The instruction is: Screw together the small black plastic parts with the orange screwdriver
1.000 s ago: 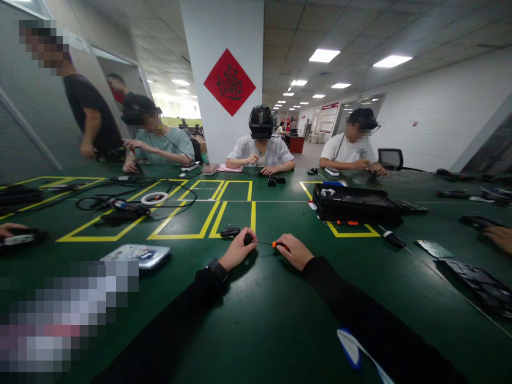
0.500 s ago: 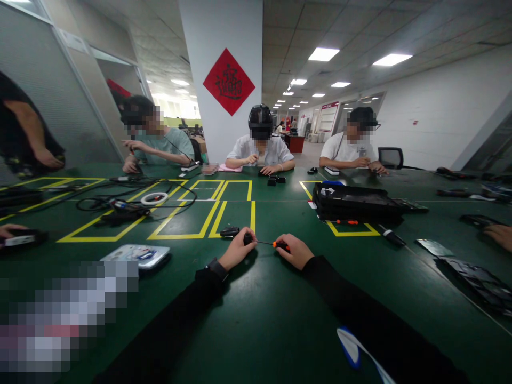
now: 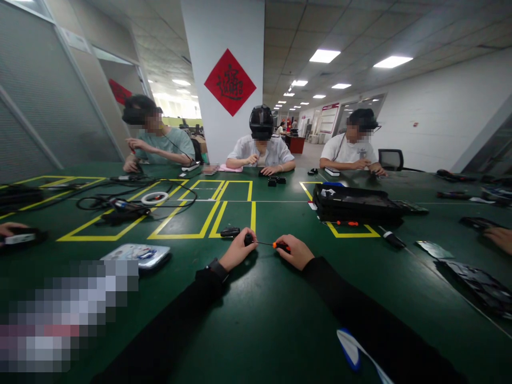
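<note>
My left hand [image 3: 237, 252] is closed on a small black part [image 3: 248, 238] held on the green table [image 3: 256, 314]. My right hand [image 3: 295, 250] grips a small screwdriver [image 3: 276, 245] with an orange and black handle. Its thin shaft points left, and the tip meets the black part. Another small black piece [image 3: 229, 232] lies just left of my left hand, by the yellow floor-tape lines. Both my arms wear black sleeves.
A black tray of parts [image 3: 356, 205] with a second orange screwdriver [image 3: 346, 223] sits ahead right. Cables and a white ring [image 3: 154, 198] lie ahead left, a clear packet [image 3: 138, 255] near left. Three people sit across the table; other hands [image 3: 498, 237] show at both edges.
My hands hold nearly the same pose. The person standing at the far left has walked out of view.
</note>
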`<state>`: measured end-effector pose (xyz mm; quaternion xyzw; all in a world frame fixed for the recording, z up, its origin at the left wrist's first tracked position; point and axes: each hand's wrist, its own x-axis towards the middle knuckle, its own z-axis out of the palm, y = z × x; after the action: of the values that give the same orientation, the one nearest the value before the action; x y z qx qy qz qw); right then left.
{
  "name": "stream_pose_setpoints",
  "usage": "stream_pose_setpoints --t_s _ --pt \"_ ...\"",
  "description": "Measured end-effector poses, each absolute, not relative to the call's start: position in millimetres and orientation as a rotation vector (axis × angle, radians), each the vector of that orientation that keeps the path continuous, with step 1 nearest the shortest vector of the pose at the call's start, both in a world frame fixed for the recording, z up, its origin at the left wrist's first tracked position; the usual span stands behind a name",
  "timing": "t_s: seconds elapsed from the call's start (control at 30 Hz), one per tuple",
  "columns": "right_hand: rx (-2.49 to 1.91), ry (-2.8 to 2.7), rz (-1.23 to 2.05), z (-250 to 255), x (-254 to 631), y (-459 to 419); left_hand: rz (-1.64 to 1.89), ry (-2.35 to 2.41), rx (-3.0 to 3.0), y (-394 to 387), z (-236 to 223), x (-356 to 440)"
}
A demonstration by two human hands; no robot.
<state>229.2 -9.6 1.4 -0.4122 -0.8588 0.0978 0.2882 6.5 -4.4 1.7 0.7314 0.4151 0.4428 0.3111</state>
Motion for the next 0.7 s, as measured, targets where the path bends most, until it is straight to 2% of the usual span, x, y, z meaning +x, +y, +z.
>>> stream_pose_setpoints --t_s 0.7 --pt "-1.034 -2.272 0.334 -0.5 228.8 -8.1 1.176 1.090 1.935 -4.7 1.7 7.9"
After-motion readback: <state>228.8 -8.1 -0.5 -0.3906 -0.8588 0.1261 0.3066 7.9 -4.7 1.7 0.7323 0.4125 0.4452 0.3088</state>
